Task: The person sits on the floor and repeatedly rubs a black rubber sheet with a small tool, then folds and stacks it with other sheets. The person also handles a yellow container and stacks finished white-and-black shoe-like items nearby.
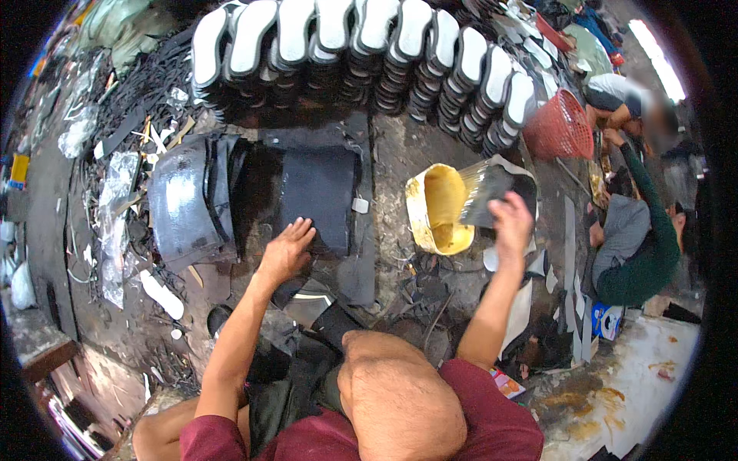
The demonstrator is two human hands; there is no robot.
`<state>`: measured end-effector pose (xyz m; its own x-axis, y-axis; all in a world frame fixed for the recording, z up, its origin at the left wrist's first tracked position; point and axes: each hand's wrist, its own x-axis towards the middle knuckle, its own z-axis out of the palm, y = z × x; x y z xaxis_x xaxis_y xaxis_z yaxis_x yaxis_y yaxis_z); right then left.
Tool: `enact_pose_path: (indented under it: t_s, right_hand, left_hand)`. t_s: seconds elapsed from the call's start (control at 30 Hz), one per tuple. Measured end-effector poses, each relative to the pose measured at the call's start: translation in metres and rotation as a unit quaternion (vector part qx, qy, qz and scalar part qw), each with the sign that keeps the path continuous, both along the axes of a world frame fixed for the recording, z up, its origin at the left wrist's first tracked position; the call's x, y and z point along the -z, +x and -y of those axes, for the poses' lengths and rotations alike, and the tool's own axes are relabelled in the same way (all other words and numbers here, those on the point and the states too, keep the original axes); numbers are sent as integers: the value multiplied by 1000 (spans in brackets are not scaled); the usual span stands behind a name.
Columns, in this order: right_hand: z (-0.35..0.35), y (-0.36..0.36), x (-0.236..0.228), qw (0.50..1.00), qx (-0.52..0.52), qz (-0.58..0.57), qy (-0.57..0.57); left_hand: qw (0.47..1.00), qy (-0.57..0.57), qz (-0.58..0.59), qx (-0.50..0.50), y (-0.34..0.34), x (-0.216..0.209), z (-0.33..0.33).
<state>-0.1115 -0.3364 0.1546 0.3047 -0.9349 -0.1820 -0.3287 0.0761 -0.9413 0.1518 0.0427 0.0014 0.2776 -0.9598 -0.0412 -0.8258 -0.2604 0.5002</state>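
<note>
My left hand (289,250) lies with fingers stretched on the near edge of a flat black sheet (319,192), which has a smooth, slightly shiny face. To the right, my right hand (510,227) grips a dark flat spreader (486,201), blurred by motion. Pale streaks, like strands of glue, run between the spreader and a yellow tub (417,219). That tub is open, its inside coated in thick yellow stuff. Left of the sheet rests a pile of curved, glossy black sheets (181,201).
Stacks of shoe soles with white tops (292,34) stand in an arc at the far side. A red mesh basket (560,127) sits at the far right. Two other people work beyond it, one in a dark green sleeve (646,265). Scraps and a white sole piece (161,295) litter the left floor.
</note>
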Motion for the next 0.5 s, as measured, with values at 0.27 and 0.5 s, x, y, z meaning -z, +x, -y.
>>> enact_pose_path:
  t_s: [0.27, 0.5]
  right_hand:
    - [-29, -97, -25, 844, -205, -456, -194]
    - [10, -91, -47, 746, -88, -446, -487]
  left_hand:
    - [968, -86, -6, -236, -40, -16, 7]
    - [909, -83, -70, -402, -47, -2, 8]
